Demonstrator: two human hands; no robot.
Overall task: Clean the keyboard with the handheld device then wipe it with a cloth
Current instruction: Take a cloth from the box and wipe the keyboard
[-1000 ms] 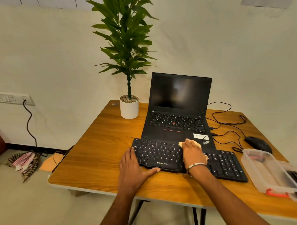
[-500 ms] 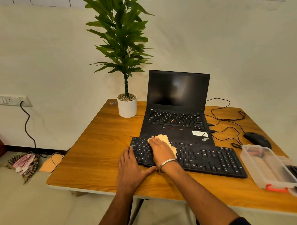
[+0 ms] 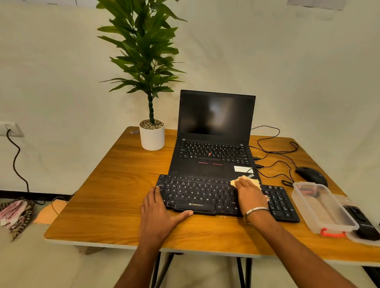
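A black keyboard [image 3: 197,194] lies on the wooden table [image 3: 113,196] in front of an open laptop. My right hand [image 3: 250,195] presses a small beige cloth [image 3: 256,182] flat onto the keys right of the keyboard's middle, fingers straight; most of the cloth is hidden under the hand. My left hand [image 3: 159,214] rests flat at the keyboard's left end, thumb stretched along its front edge. A black handheld device [image 3: 363,223] lies on a clear lid at the far right.
The black laptop [image 3: 215,143] stands open just behind the keyboard. A potted plant [image 3: 152,134] sits at the back left. A mouse [image 3: 310,175], cables and a clear plastic box [image 3: 322,208] occupy the right side. Cloths lie on the floor at left.
My right hand slid the cloth from the middle of the keyboard to its left part, then back rightward to right of the middle. My left hand stayed at the left end.
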